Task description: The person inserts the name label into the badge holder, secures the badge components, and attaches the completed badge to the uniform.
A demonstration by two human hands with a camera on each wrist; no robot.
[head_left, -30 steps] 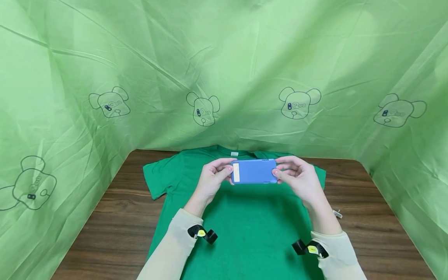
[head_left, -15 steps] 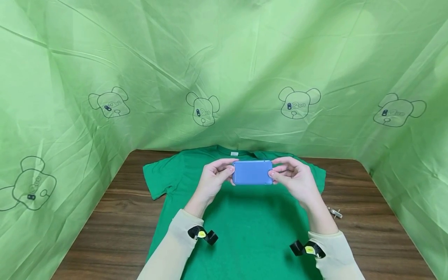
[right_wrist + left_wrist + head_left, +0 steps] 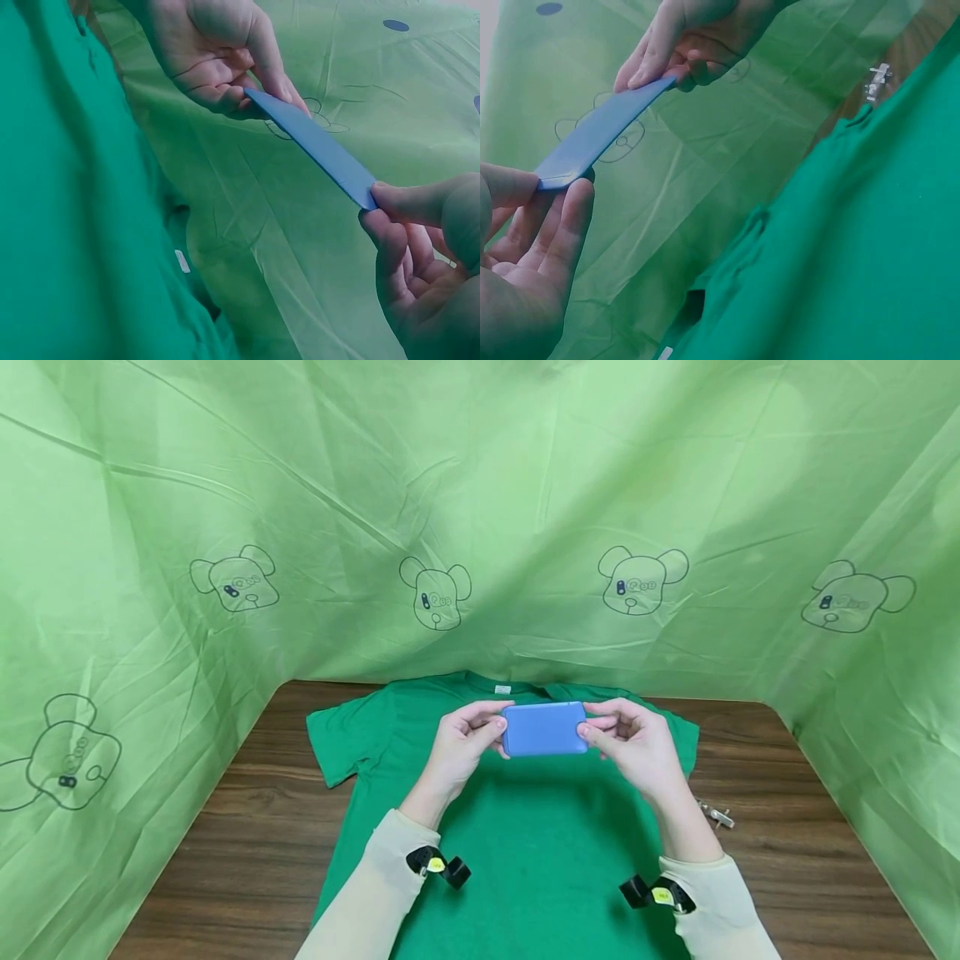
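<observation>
Pinching a slim blue rectangular case (image 3: 543, 729) at its short ends, a person's left hand (image 3: 461, 739) and right hand (image 3: 637, 743) hold it above the upper chest of a green T-shirt (image 3: 517, 852), well apart from the fabric. Both thumbs press the case's near face, with fingers curled behind. The T-shirt lies spread on a dark wood-grain table (image 3: 217, 852), its collar, with a white neck label (image 3: 502, 690), farthest from the wearer. Just beyond the T-shirt's right edge sits a small silvery object (image 3: 720, 817), too small to identify. Behind and to either side of the T-shirt hangs a light green curtain (image 3: 517, 468) printed with round-eared animal heads. Cream sleeves (image 3: 363, 902) reach in over the T-shirt's lower part.
</observation>
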